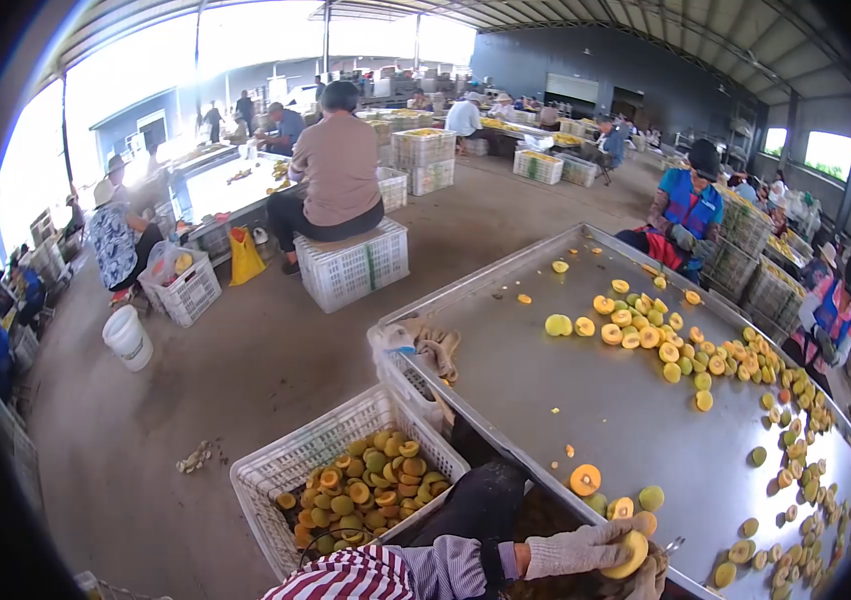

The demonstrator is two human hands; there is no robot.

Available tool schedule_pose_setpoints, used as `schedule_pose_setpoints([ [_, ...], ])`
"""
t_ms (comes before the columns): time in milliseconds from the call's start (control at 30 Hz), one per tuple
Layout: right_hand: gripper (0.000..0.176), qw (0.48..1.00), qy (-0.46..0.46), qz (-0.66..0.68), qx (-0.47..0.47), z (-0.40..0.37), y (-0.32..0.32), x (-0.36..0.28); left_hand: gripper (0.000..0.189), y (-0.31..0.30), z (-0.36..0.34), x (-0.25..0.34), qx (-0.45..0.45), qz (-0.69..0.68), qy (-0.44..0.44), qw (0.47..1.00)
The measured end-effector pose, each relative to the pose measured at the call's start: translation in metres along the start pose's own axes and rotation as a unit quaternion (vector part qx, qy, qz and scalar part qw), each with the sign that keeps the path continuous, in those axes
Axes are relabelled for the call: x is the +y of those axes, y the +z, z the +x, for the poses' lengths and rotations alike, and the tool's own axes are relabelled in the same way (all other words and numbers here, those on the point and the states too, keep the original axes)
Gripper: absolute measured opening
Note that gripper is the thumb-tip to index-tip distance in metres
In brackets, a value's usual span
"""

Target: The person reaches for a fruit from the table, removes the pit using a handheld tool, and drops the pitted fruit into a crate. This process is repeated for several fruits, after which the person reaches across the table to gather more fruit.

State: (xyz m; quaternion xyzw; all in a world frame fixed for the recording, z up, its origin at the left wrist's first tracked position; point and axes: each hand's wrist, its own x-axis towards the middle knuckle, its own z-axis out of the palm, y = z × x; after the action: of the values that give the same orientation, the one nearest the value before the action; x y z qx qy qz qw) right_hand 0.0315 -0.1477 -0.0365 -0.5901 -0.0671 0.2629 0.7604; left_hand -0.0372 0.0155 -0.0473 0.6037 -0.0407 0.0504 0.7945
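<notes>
My left hand (585,548), in a knit work glove with a striped sleeve and dark cuff, reaches in from the bottom edge and grips a yellow peach (629,556). Only a strip of my right hand (653,582), also gloved, shows just below the peach at the frame's bottom edge. A small metal tool tip (674,545) sticks out beside it; its grip is hidden. Both hands hover over the near edge of a large metal table (545,400). Cut peach halves (585,480) lie close by on the table.
A white crate (275,465) of halved peaches stands on the floor to my left. Many peach halves (705,350) cover the table's right side. Cloth gloves (432,347) lie on its left corner. Seated workers (690,210) line the far side. A person (338,165) sits on a crate, near a white bucket (128,337).
</notes>
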Motion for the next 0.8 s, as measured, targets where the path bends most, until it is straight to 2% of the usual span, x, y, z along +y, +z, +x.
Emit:
schedule_pose_setpoints([
  [33,0.035,0.999,-0.007,-0.042,0.010,0.011,-0.017,0.014,0.061,0.000,-0.002,-0.005,-0.028,0.010,-0.020,0.999],
  [67,0.034,0.997,-0.009,-0.066,0.027,0.010,-0.019,0.016,0.070,-0.001,-0.003,-0.017,-0.057,-0.021,0.019,0.998],
  [100,0.034,0.995,-0.012,-0.090,0.045,0.009,-0.019,0.017,0.062,0.000,-0.007,-0.027,-0.085,-0.071,-0.011,0.994],
  [167,0.030,0.993,-0.017,-0.107,0.034,0.008,-0.021,0.023,0.048,0.010,-0.024,0.003,-0.007,-0.063,0.045,0.997],
  [200,0.028,0.992,-0.021,-0.120,0.033,0.009,-0.019,0.026,0.048,0.008,-0.028,0.011,0.002,-0.059,0.050,0.997],
  [267,0.028,0.991,-0.024,-0.133,0.020,0.006,-0.013,0.025,0.057,0.003,-0.035,0.023,0.006,-0.103,0.008,0.995],
  [300,0.028,0.990,-0.027,-0.138,0.015,0.006,-0.010,0.024,0.056,0.000,-0.037,0.027,-0.006,-0.142,0.018,0.990],
  [400,0.029,0.988,-0.035,-0.147,-0.014,0.005,0.001,0.024,0.047,0.001,-0.045,0.058,-0.032,-0.130,0.025,0.991],
  [433,0.030,0.988,-0.038,-0.149,-0.022,0.004,0.005,0.023,0.042,0.001,-0.044,0.061,-0.015,0.026,0.061,0.998],
  [467,0.030,0.987,-0.044,-0.152,-0.033,0.004,0.007,0.022,0.038,0.001,-0.043,0.064,0.002,0.183,0.094,0.979],
  [500,0.031,0.987,-0.046,-0.150,-0.044,0.002,0.011,0.021,0.038,0.004,-0.043,0.069,0.006,0.185,0.095,0.978],
  [567,0.033,0.985,-0.056,-0.148,-0.066,-0.002,0.016,0.017,0.035,0.015,-0.044,0.079,0.033,0.460,0.020,0.887],
  [600,0.034,0.985,-0.060,-0.145,-0.075,-0.004,0.018,0.016,0.039,0.017,-0.040,0.085,0.010,0.490,-0.023,0.871],
  [633,0.035,0.984,-0.063,-0.142,-0.086,-0.007,0.020,0.016,0.053,0.002,-0.026,0.059,-0.026,0.080,-0.134,0.987],
  [700,0.037,0.982,-0.077,-0.134,-0.109,-0.012,0.017,0.016,0.030,0.008,-0.037,0.062,0.045,0.220,0.017,0.974],
  [733,0.039,0.981,-0.082,-0.131,-0.114,-0.016,0.014,0.017,0.030,0.008,-0.038,0.053,0.091,0.064,0.068,0.991],
  [767,0.037,0.981,-0.072,-0.135,-0.119,-0.023,0.005,0.023,0.030,0.005,-0.038,0.039,0.139,-0.095,0.100,0.981],
  [800,0.036,0.981,-0.059,-0.138,-0.122,-0.028,-0.001,0.024,0.035,0.002,-0.040,0.034,0.161,-0.177,0.074,0.968],
])
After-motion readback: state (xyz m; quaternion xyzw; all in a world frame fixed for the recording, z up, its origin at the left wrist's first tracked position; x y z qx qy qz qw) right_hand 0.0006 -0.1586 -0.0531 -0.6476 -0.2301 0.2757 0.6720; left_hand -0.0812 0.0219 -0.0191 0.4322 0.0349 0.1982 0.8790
